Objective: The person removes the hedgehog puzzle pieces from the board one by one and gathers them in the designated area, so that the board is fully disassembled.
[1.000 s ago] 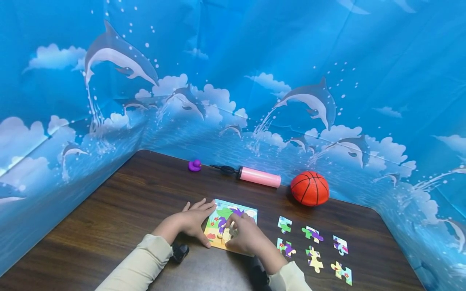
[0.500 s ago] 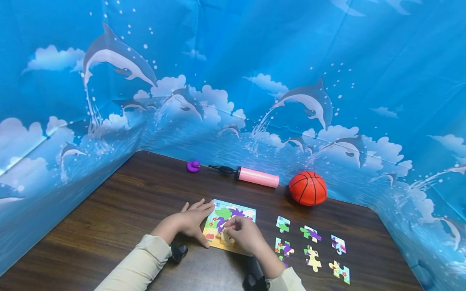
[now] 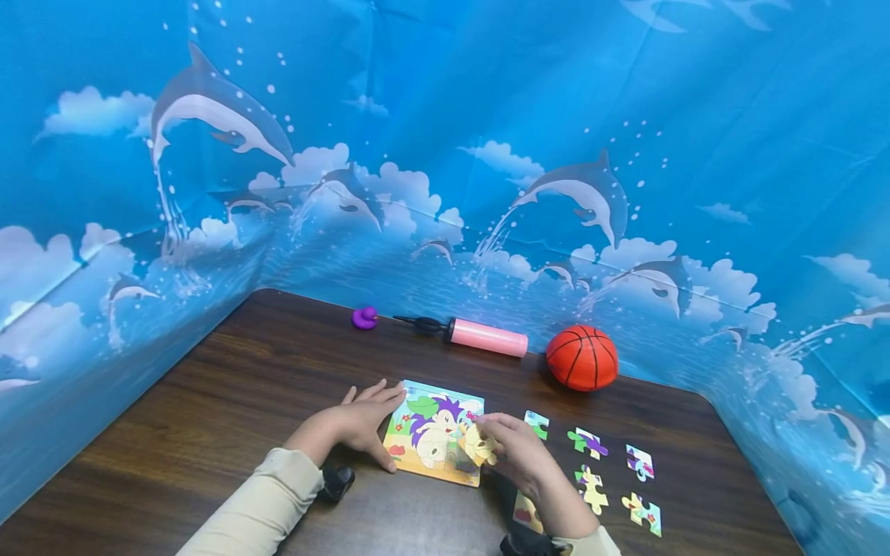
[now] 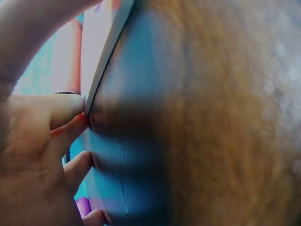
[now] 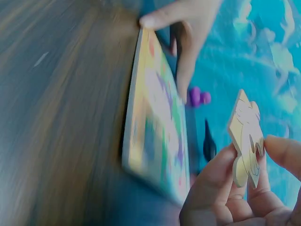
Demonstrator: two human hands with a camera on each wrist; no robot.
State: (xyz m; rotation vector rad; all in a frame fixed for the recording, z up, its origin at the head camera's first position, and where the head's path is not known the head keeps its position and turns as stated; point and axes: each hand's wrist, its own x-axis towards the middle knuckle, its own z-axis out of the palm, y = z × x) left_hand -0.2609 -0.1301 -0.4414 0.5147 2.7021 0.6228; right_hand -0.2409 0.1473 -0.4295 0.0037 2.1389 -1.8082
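Observation:
A jigsaw puzzle board (image 3: 448,392) with a purple-haired cartoon animal lies on the dark wooden table. My left hand (image 3: 358,426) rests along its left side, fingers spread toward the upper corner and thumb at the lower one. In the left wrist view, straight fingertips (image 4: 77,167) touch down beside the board's thin edge. My right hand (image 3: 520,455) pinches a yellow puzzle piece (image 5: 247,139) between thumb and fingers, tilted up over the board's right side. The right wrist view shows a dark gap in the picture, near the board's close corner.
Several loose puzzle pieces lie to the right, among them a yellow one (image 3: 591,490); another piece (image 3: 526,511) is partly hidden by the right forearm. Along the back stand a purple duck (image 3: 365,318), a pink hand pump (image 3: 489,337) and a small basketball (image 3: 582,357).
My right hand has moved right from the board's middle with the yellow piece, uncovering the animal's face and belly. The left hand stays at the board's left side.

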